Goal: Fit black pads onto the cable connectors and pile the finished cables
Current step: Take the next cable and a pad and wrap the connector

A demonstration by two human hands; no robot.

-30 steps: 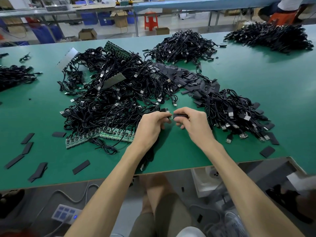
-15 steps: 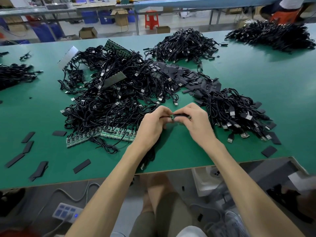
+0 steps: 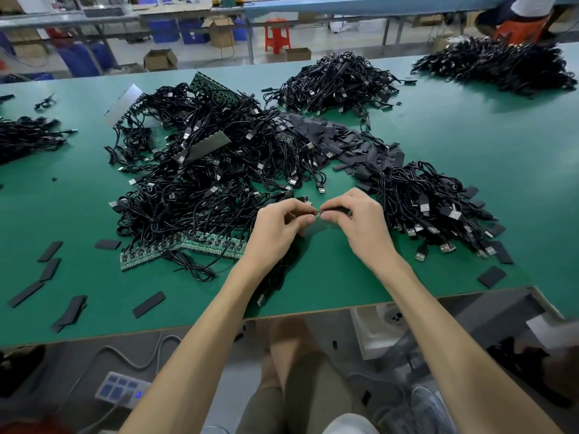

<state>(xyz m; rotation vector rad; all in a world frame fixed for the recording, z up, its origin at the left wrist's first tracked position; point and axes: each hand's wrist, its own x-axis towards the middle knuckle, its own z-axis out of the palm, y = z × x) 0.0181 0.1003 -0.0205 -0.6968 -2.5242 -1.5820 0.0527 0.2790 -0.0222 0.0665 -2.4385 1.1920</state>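
My left hand [image 3: 279, 223] pinches a cable's connector end [image 3: 314, 212] over the green table [image 3: 313, 277]; its cable hangs down under my wrist toward the table's front edge. My right hand [image 3: 360, 220] pinches a black pad [image 3: 336, 209] right against that connector, fingertips of both hands nearly touching. A big tangle of black cables [image 3: 203, 183] lies to the left. To the right lies another pile of cables [image 3: 432, 208] mixed with pads. A heap of loose black pads [image 3: 341, 142] sits behind my hands.
Green circuit-board strips [image 3: 181, 249] lie at the front of the big tangle. Several loose pads [image 3: 50, 267] are scattered at the front left, one pad [image 3: 491, 276] at the front right. More cable piles [image 3: 338, 83] sit farther back. A person [image 3: 526, 14] is at the far right.
Both hands have stayed together at the same spot, working the pad against the connector. The view has shifted slightly; the piles have not moved.
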